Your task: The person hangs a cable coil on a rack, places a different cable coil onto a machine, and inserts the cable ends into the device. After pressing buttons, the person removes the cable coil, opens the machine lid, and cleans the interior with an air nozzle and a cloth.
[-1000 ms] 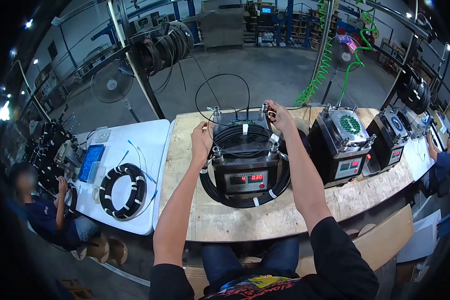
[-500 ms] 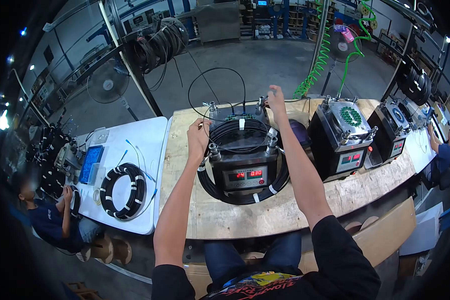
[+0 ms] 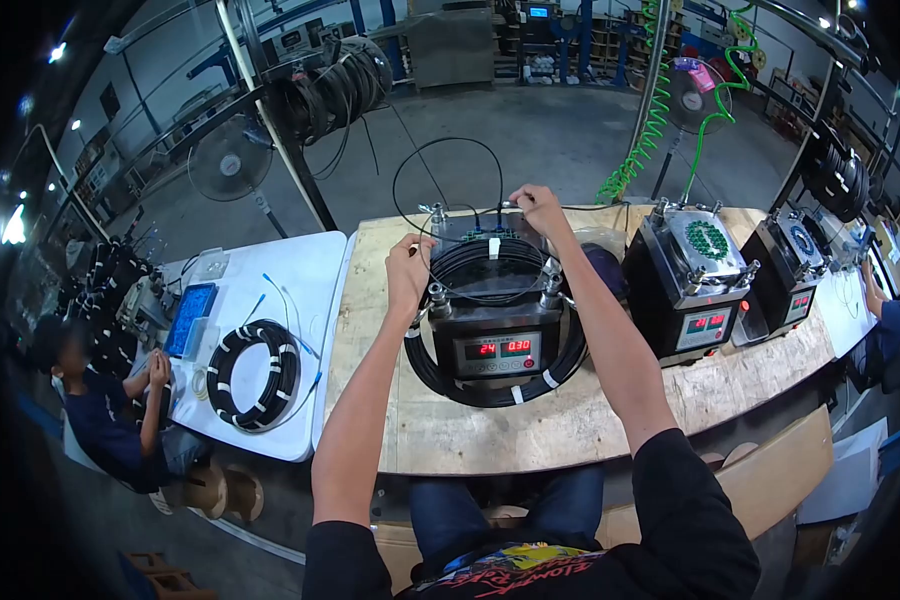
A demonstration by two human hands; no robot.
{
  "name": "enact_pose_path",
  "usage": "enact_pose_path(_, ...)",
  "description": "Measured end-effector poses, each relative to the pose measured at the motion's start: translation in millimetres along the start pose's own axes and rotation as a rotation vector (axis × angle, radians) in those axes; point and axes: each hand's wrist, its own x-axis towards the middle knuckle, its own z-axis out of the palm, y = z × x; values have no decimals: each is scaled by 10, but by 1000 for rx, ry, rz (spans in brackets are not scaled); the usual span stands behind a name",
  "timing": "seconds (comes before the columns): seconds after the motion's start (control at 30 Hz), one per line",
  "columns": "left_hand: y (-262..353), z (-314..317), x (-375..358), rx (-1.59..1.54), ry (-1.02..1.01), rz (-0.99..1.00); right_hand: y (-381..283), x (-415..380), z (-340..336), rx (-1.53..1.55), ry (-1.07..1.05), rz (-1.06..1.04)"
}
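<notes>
Black cable coil [image 3: 518, 395], white-banded, looped round the near machine [image 3: 495, 352] on the wooden surface [image 3: 450, 445]; red display lit. Left hand [image 3: 408, 272]: fingers curled nearly closed at the machine's left side; cannot tell whether grip holds the thin cable. Right hand [image 3: 540, 212]: partly closed grip at the far right post; contact unclear.

dim hall | small glaring lamps at far left and right | wide-angle bowing | edges dark, soft
</notes>
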Motion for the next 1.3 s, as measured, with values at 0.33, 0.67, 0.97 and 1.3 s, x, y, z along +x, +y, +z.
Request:
enact_pose_path(0.33,-89,24,58,5,23,-10,-90,-631,-219,73,80,-164)
enact_pose_path(0.67,-450,131,535,-299,-249,-72,-697,-1767,-364,3,246,36)
enact_pose_path(0.97,-846,509,1188,-866,-143,-351,-733,-1762,-331,-24,321,15)
enact_pose_path(1.3,-1139,716,1428,-550,100,-399,-739,-1750,-336,-12,337,-19)
